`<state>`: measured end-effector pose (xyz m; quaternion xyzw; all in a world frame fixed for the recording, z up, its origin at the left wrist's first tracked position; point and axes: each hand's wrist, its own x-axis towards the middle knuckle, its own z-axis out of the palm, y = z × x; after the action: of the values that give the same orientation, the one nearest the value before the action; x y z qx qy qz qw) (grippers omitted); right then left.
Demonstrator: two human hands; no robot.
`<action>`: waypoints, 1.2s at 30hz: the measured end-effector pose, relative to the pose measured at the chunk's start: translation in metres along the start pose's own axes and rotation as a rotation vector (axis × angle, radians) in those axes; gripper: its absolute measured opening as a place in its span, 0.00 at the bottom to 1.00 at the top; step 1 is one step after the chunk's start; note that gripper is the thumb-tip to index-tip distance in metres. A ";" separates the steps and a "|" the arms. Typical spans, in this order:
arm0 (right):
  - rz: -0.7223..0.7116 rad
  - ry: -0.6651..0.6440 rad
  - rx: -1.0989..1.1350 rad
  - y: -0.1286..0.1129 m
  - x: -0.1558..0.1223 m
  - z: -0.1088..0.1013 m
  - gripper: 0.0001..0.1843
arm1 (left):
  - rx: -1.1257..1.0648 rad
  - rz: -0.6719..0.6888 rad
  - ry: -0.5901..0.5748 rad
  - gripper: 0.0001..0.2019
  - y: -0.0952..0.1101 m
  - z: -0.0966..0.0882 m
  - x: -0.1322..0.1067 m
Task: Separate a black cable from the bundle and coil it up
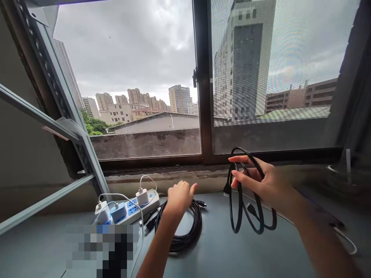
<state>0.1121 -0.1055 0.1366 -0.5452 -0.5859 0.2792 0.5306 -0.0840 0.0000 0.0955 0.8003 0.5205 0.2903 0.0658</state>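
Note:
My right hand [268, 183] pinches a looped black cable [239, 210] between thumb and fingers and holds it up above the grey desk. Two dark connector ends dangle from these loops. Farther left, my left hand [180, 195] is over a thicker coil of black cable [195, 227] that lies on the desk. Its thumb points out to the right, apart from the curled fingers, whose tips are hidden behind the hand. Nothing shows in its grasp. The coil's plug ends stick out on both sides of the hand.
A white power strip [131, 210] with several plugged-in adapters and white cords is at left. A metal shelf frame [84, 143] rises beside it. Behind the desk [220, 251] stands a window [203, 116]. A dark flat device [321, 208] with a white cord lies at right.

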 end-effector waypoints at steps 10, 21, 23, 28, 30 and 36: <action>-0.175 -0.023 -0.065 0.001 -0.001 0.015 0.18 | -0.646 0.375 -0.196 0.15 0.067 -0.033 -0.027; -0.074 0.249 0.274 -0.001 0.002 -0.003 0.24 | -1.009 0.158 0.439 0.14 0.062 -0.053 -0.030; -0.079 0.309 0.328 -0.001 0.003 -0.008 0.26 | -1.000 0.180 0.579 0.13 0.058 -0.056 -0.030; -0.038 0.282 0.269 -0.003 0.003 -0.010 0.36 | -0.930 0.275 0.682 0.10 0.055 -0.061 -0.030; 0.008 0.171 0.221 -0.005 0.000 -0.005 0.41 | -0.890 0.302 0.623 0.10 0.055 -0.062 -0.031; 0.050 -0.251 0.278 -0.013 -0.015 0.022 0.52 | -0.877 0.311 0.408 0.12 0.060 -0.059 -0.033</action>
<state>0.0851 -0.1176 0.1379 -0.4417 -0.5896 0.4363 0.5166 -0.0773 -0.0674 0.1552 0.6926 0.2265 0.6381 0.2486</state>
